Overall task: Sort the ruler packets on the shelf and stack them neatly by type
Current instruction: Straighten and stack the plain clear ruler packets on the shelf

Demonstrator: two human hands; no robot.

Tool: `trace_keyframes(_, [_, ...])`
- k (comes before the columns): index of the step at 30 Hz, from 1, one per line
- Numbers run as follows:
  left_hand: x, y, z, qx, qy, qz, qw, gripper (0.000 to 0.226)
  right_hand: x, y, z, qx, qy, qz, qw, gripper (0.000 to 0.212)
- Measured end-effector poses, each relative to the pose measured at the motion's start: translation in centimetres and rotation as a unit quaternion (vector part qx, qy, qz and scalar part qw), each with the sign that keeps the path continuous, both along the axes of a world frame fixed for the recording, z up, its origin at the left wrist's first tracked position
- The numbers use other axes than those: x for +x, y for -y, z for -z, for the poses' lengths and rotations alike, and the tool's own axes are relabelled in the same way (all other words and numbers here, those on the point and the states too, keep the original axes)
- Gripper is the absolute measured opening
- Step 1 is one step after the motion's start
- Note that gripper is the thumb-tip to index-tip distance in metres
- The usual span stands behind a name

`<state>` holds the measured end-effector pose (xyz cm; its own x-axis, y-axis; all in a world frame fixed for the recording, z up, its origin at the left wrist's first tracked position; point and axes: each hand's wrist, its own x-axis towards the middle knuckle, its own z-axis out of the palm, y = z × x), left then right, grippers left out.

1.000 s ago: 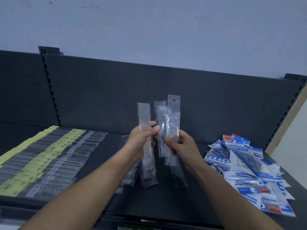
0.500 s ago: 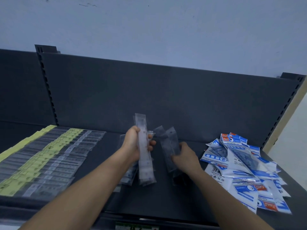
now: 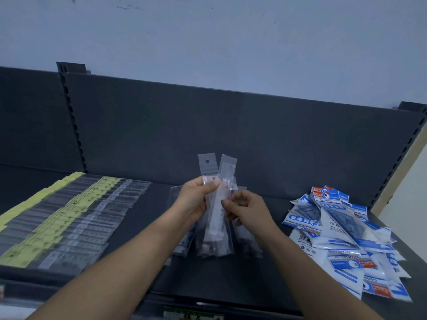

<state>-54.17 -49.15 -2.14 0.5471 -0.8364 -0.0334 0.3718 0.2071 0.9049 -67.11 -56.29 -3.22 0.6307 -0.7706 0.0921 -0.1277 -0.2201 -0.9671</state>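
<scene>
Since a moment ago the right hand (image 3: 250,210) has lifted off the shelf (image 3: 208,280). Its fingers (image 3: 241,197) now pinch the clear ruler packets (image 3: 227,168), gripped upright by the left hand (image 3: 193,200). Yellow-labelled rows (image 3: 57,222) lie left, blue packets (image 3: 342,239) right, and a pale wall (image 3: 208,42) stands behind.

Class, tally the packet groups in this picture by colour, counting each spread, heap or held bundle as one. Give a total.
Yellow-labelled clear ruler packets, spread in rows: 1
Blue-and-white printed plastic packets, loose heap: 1
Plain clear plastic ruler packets, bundle gripped by left hand, pinched by right hand: 1
Total: 3, leaving out blurred clear packets beneath.
</scene>
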Motion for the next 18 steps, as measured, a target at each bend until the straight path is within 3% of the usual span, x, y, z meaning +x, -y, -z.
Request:
trace_keyframes(4, [0.3,-0.1,0.1,0.004,0.012,0.001,1.000,0.023,-0.2,0.1,0.0,0.027,0.033,-0.004,0.999,0.016])
trace_keyframes(13, [0.5,0.0,-0.1,0.066,0.014,-0.045,0.997,0.019,-0.5,0.7,-1.0,0.003,0.131,0.023,0.991,0.019])
trace_keyframes(18, [0.6,0.1,-0.2,0.090,0.030,-0.041,0.995,0.021,-0.4,0.4,-3.6,-0.146,0.214,0.069,0.963,0.023])
